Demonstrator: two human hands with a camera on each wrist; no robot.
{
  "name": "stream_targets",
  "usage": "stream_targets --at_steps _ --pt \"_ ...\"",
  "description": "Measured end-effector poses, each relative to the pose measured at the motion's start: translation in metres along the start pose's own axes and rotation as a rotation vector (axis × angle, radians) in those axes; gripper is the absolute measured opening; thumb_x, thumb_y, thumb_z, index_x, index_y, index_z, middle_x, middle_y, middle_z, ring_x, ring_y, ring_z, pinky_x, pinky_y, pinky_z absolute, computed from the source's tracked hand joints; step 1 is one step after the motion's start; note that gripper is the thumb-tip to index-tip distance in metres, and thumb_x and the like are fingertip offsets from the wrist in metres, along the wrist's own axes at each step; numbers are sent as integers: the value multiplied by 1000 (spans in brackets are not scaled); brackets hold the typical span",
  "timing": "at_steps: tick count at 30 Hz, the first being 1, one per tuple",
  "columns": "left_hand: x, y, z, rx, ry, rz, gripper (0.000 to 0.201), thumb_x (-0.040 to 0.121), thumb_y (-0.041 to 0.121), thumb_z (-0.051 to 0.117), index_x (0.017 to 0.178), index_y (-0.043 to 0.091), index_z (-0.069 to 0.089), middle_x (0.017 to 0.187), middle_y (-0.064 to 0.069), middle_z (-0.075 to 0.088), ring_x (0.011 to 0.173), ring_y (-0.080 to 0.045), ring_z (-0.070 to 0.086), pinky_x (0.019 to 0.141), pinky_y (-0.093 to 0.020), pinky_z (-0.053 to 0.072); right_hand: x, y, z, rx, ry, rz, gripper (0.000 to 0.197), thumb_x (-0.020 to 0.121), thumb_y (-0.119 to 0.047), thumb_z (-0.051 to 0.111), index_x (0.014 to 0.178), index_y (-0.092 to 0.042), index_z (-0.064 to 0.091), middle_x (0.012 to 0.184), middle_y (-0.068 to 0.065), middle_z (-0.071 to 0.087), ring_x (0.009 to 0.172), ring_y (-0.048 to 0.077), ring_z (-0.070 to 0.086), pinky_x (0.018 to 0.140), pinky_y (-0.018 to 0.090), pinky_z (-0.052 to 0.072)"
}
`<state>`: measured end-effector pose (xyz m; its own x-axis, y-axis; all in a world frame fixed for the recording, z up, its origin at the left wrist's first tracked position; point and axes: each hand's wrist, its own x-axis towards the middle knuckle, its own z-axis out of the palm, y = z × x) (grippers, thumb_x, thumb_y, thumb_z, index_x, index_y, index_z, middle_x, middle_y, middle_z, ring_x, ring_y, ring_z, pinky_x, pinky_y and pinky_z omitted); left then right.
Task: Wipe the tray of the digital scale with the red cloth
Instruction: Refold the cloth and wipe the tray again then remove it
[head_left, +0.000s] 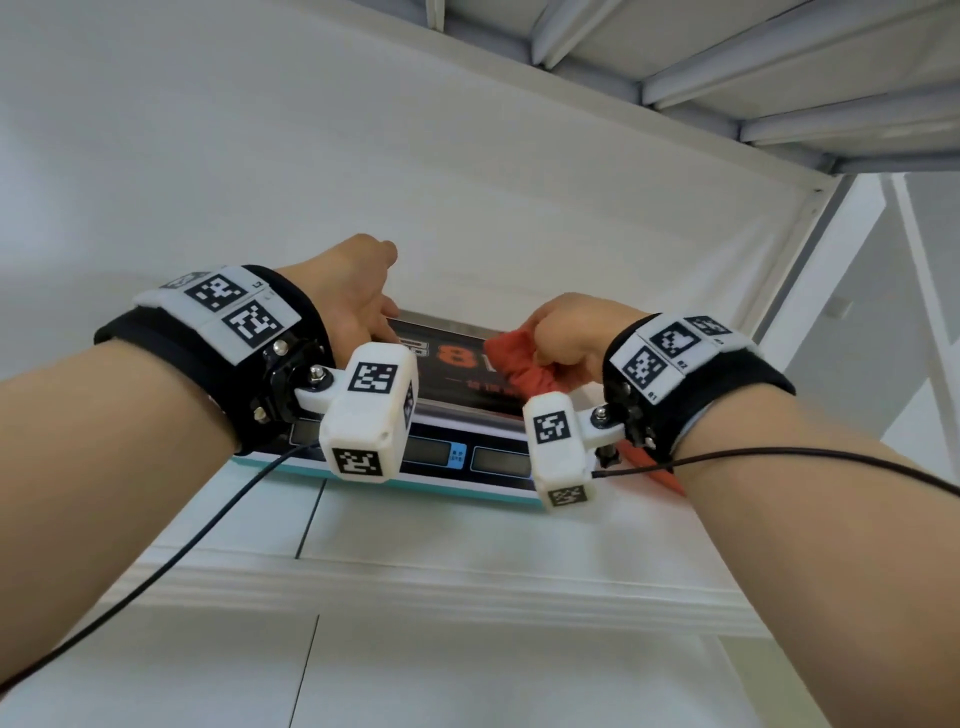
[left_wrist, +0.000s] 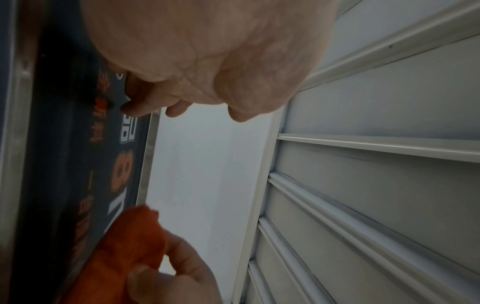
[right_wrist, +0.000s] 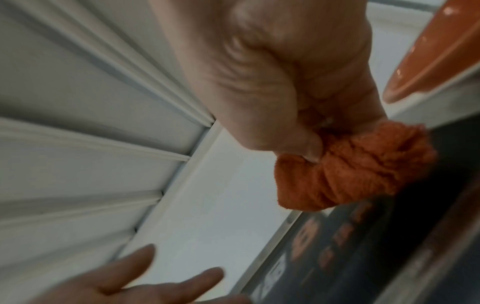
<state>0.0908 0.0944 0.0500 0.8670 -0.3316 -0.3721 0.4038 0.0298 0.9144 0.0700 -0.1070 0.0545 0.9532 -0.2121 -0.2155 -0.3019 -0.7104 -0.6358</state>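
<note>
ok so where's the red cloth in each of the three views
Head view: the red cloth is right of centre, bunched in the right hand on the scale tray.
Left wrist view: bottom left, at the tray's right end.
Right wrist view: right of centre, gripped under the fist.
Shared landmark: the big orange 8 printed on the tray.
</note>
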Motion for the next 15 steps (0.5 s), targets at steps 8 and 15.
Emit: stream_targets --at_steps 8,15 --pt "-6 2 -23 -17 31 -14 75 99 58 22 155 10 5 155 -29 16 141 -47 15 96 -68 24 3 -5 16 27 -50 -105 8 91 -8 66 97 -4 69 73 2 66 54 7 67 54 20 56" --pt "-5 3 -26 -81 13 -35 77 100 56 20 154 4 6 156 -29 14 145 -40 11 108 -60 12 -8 -29 26 -152 -169 -223 27 93 5 57 116 -6 68 81 2 68 65 12 64 60 24 57"
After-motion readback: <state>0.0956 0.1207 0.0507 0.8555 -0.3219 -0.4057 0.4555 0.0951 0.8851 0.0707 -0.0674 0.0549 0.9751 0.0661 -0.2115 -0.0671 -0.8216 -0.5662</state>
